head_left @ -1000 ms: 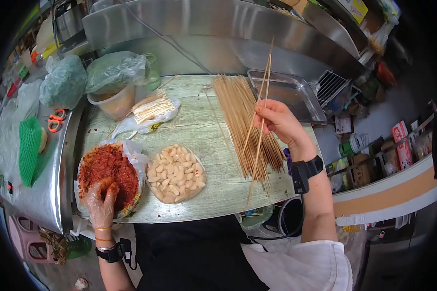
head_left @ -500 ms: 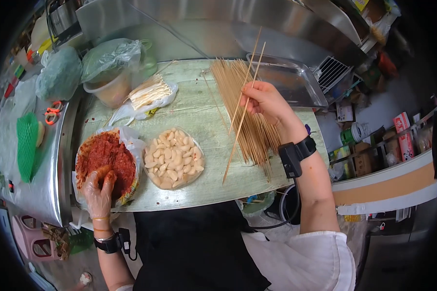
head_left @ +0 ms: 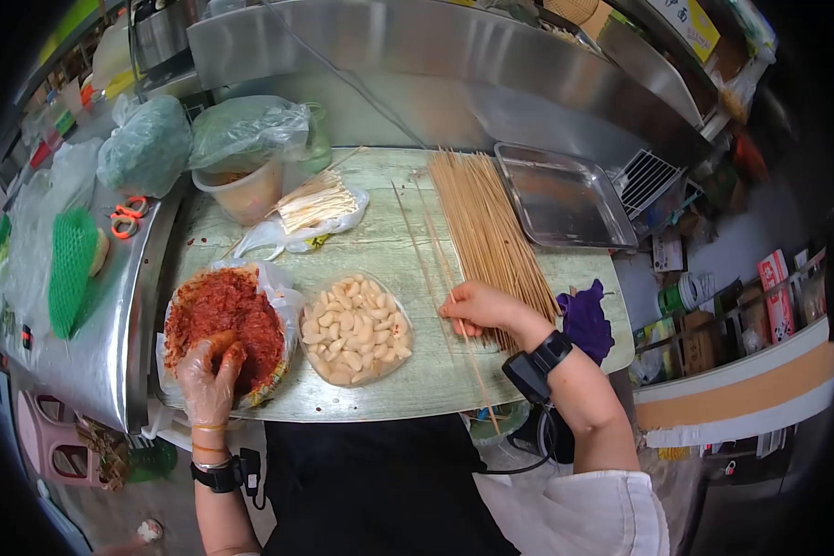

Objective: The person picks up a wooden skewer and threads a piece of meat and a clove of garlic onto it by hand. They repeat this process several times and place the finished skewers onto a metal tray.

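My left hand (head_left: 209, 380), in a clear plastic glove, has its curled fingertips in a red minced paste (head_left: 221, 310) that fills a plastic-lined bowl (head_left: 285, 301). Whatever is between those fingers is hidden by the paste. My right hand (head_left: 480, 309) is bare and pinches thin bamboo skewers (head_left: 480, 380) low over the table; motion blur hides how many. Just beyond it lies a large bundle of bamboo skewers (head_left: 491, 227). A clear tub of peeled garlic cloves (head_left: 355, 329) stands between my hands.
Enoki mushrooms (head_left: 315, 206) lie on a plastic bag behind the garlic. A bag-covered tub (head_left: 246, 190) stands at the back left, a metal tray (head_left: 565, 195) at the back right. A purple cloth (head_left: 586, 322) lies near the right edge. Orange-handled scissors (head_left: 130, 216) are on the steel counter.
My right hand has come down towards the table's near edge with the skewers, which were raised before. My left hand remains in the red paste. The camera view has shifted slightly.
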Action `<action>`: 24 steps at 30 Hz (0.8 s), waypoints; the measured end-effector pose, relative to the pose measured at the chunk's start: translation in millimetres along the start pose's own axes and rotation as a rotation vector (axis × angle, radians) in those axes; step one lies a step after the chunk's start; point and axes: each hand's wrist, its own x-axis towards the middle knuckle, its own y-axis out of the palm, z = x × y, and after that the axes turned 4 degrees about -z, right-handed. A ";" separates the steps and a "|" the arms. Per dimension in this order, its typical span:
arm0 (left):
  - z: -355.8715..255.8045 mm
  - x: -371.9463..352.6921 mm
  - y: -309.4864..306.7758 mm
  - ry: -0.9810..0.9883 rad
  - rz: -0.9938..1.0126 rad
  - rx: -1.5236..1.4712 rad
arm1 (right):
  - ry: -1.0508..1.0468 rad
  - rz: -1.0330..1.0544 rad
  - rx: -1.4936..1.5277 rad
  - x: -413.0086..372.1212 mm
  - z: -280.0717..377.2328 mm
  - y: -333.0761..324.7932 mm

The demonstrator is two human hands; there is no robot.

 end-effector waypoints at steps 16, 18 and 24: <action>-8.4 2.9 -2.0 0.014 0.004 0.053 | -1.114 -0.657 -0.943 7.7 39.5 -6.0; -8.6 3.4 -2.3 0.028 0.002 0.046 | -1.039 -0.635 -0.928 23.4 31.1 1.2; -8.9 4.0 -2.7 0.033 0.011 0.073 | -0.972 -0.595 -0.917 47.9 19.3 9.4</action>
